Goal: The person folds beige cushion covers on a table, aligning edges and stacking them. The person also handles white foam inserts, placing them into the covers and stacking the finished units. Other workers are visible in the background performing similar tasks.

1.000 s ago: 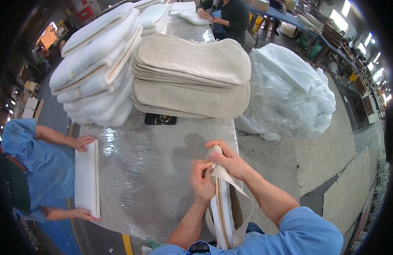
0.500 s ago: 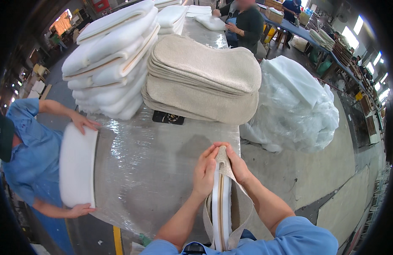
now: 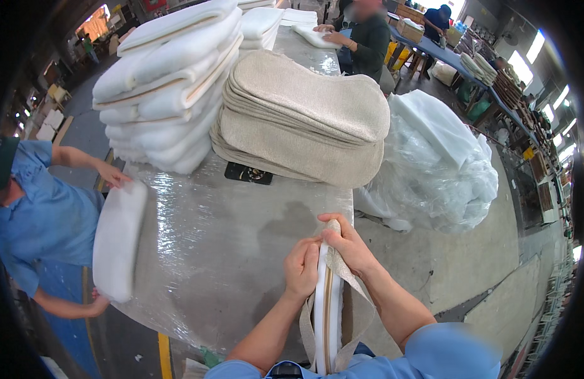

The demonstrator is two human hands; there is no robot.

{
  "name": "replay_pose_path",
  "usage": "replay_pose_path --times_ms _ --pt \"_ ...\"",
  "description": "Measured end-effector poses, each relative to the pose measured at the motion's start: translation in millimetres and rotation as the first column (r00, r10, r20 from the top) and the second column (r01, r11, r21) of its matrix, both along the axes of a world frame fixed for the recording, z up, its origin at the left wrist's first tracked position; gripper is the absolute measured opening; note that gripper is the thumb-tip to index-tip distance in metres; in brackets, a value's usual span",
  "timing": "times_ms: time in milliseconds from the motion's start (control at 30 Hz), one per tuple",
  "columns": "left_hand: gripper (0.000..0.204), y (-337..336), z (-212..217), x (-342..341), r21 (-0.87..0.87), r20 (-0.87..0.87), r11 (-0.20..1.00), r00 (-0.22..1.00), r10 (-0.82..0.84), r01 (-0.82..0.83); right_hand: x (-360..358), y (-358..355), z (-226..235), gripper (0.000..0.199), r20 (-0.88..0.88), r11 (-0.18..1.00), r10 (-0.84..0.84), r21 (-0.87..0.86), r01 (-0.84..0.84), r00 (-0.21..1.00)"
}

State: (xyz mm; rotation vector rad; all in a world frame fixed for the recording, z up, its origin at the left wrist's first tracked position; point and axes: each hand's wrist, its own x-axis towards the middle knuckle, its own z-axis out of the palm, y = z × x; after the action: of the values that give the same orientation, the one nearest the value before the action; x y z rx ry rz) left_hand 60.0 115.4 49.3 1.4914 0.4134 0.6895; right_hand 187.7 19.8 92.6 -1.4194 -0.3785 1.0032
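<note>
Upright on its edge in front of me stands a white-wrapped foam cushion (image 3: 320, 316) with tan stripes along its narrow side. A beige fabric cushion cover (image 3: 359, 302) hangs open around it, its far end drawn over the cushion's far tip. My left hand (image 3: 302, 266) is closed at the left of that tip, gripping the cover's edge against the foam, its fingertips partly hidden. On the other side my right hand (image 3: 349, 246) is closed on the cover at the tip, thumb on top, index finger stretched out past the end.
Ahead lies a stack of beige covers (image 3: 304, 95), with a black card (image 3: 248, 173) beside it. White cushions (image 3: 166, 88) are piled at the left. Bagged clear plastic (image 3: 437, 170) sits at the right. A co-worker (image 3: 46, 202) handles a white cushion (image 3: 119, 243) at the left edge.
My right thumb has moved over the top of the cover's tip, and the fabric there is folded across. The co-worker at the left has tilted the white cushion and shifted their hands.
</note>
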Motion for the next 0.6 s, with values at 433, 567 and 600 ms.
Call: replay_pose_path --times_ms 433,567,600 --pt "0.029 9 1 -1 -0.129 -0.046 0.991 0.999 0.016 -0.022 39 17 -9 0.043 -0.23 0.998 0.053 -0.012 -0.057 0.972" --pt "0.025 13 0 -5 -0.231 -0.072 0.971 0.995 -0.076 0.058 27 15 -17 0.04 -0.043 0.999 0.04 -0.003 -0.04 0.998" --pt "0.028 13 4 -5 -0.211 -0.049 0.975 0.995 -0.088 0.076 24 15 -17 0.04 0.042 0.999 0.041 0.006 -0.041 0.998"
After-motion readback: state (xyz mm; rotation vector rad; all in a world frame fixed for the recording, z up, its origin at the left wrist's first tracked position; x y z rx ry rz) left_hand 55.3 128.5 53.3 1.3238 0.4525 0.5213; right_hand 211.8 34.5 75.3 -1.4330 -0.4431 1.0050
